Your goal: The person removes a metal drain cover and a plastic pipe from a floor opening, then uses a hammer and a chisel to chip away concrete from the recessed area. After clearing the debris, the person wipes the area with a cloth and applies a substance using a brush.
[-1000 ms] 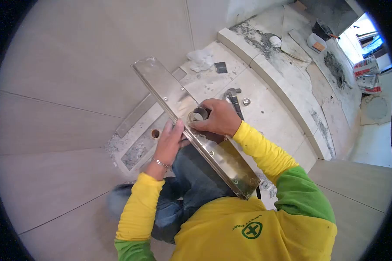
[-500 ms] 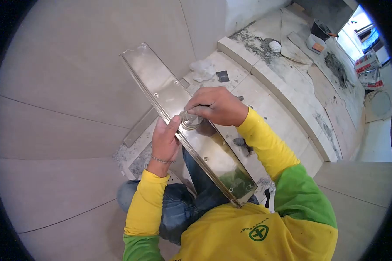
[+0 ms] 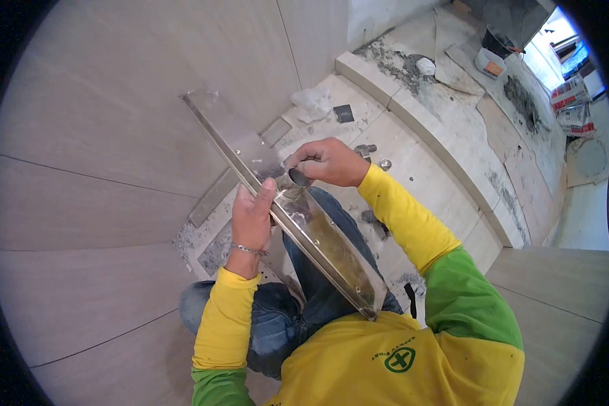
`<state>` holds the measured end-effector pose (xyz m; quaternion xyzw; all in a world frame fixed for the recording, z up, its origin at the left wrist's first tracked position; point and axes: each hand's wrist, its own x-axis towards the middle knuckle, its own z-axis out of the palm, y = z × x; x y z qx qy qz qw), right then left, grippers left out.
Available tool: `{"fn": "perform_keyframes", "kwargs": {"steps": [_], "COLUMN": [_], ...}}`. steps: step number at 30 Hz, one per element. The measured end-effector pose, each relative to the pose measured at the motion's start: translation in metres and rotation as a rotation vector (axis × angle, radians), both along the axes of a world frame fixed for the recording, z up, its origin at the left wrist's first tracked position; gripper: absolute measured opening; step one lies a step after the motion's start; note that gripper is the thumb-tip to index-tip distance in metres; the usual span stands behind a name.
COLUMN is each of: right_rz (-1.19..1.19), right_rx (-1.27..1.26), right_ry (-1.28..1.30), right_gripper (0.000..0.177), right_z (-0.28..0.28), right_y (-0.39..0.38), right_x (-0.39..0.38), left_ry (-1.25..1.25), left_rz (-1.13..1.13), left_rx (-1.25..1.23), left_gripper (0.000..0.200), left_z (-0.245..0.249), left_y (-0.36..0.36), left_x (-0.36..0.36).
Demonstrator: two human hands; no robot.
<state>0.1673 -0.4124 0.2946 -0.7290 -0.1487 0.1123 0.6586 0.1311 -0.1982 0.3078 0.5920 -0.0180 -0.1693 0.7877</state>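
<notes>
A long, shiny metal drain channel (image 3: 331, 254) lies diagonally in front of me, its near end against my shirt and its far end towards the wall. It is tilted, so one long edge faces me. My left hand (image 3: 252, 220) grips that edge near the middle, thumb on top, fingers hidden behind. A short round outlet pipe (image 3: 292, 189) rises from the channel's face, its dark opening showing. My right hand (image 3: 335, 162) has thumb and fingers closed at the rim of this outlet. Small screws or rivets dot the metal face.
Large beige tiles line the wall (image 3: 115, 101). A raised tiled curb (image 3: 426, 139) crosses the dusty floor. Near it lie a crumpled plastic bag (image 3: 312, 105), a dark square piece (image 3: 344, 114) and grey pipe fittings (image 3: 365, 150). Farther back stand a black bucket (image 3: 497, 42) and bags (image 3: 572, 108).
The channel has tilted about its length, so its face shows less and the outlet's side and opening show more. Its far end sits slightly lower. Both hands remain on it.
</notes>
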Motion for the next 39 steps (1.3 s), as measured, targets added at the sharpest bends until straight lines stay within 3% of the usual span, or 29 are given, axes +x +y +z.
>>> {"fn": "perform_keyframes", "kwargs": {"steps": [4,16,20,22,23,25,27,32,34,35,36,39], "right_rz": [0.063,0.091,0.101,0.079,0.098,0.042,0.075,0.067,-0.053,-0.035,-0.089,-0.135], "right_rx": [0.189,0.321,0.229,-0.249,-0.249,-0.436,-0.473,-0.503,-0.349,-0.356,-0.273,-0.149], "right_ry": [0.187,0.339,0.339,0.095,0.092,-0.474,-0.502,-0.539,-0.516,-0.521,-0.338,-0.010], "right_gripper": [0.024,0.026,0.022,0.018,0.018,0.015,0.016,0.014,0.013,0.013,0.014,0.018], "right_z": [-0.024,-0.045,-0.035,-0.025,-0.027,-0.029,-0.025,-0.022,-0.031,-0.036,-0.039,-0.043], "right_y": [0.000,0.002,0.004,0.006,0.007,0.007,0.005,0.010,0.013,0.017,0.021,0.027], "right_x": [0.002,-0.007,-0.007,-0.007,-0.006,-0.005,-0.002,-0.011,-0.016,-0.019,-0.024,-0.030], "left_ry": [0.104,0.252,0.285,0.277,0.269,0.254,0.212,0.145,0.144,0.059,-0.021,0.135], "left_rz": [0.065,0.075,0.083,0.112,0.111,0.130,0.135,0.182,0.215,0.205,0.196,0.259], "left_rx": [0.084,0.073,0.144,0.227,0.314,0.436,0.311,0.281,0.306,0.461,0.616,0.429], "left_gripper": [0.032,0.027,0.027,0.027,0.026,0.026,0.029,0.032,0.032,0.033,0.034,0.036], "left_z": [0.001,-0.011,-0.010,-0.011,-0.011,-0.014,-0.021,-0.008,-0.009,-0.013,-0.011,-0.002], "left_y": [0.002,0.002,-0.002,0.000,0.000,0.002,0.002,-0.002,0.000,0.002,0.003,-0.005], "left_x": [-0.002,-0.004,-0.011,-0.013,-0.013,-0.014,-0.014,-0.020,-0.022,-0.020,-0.018,-0.024]}}
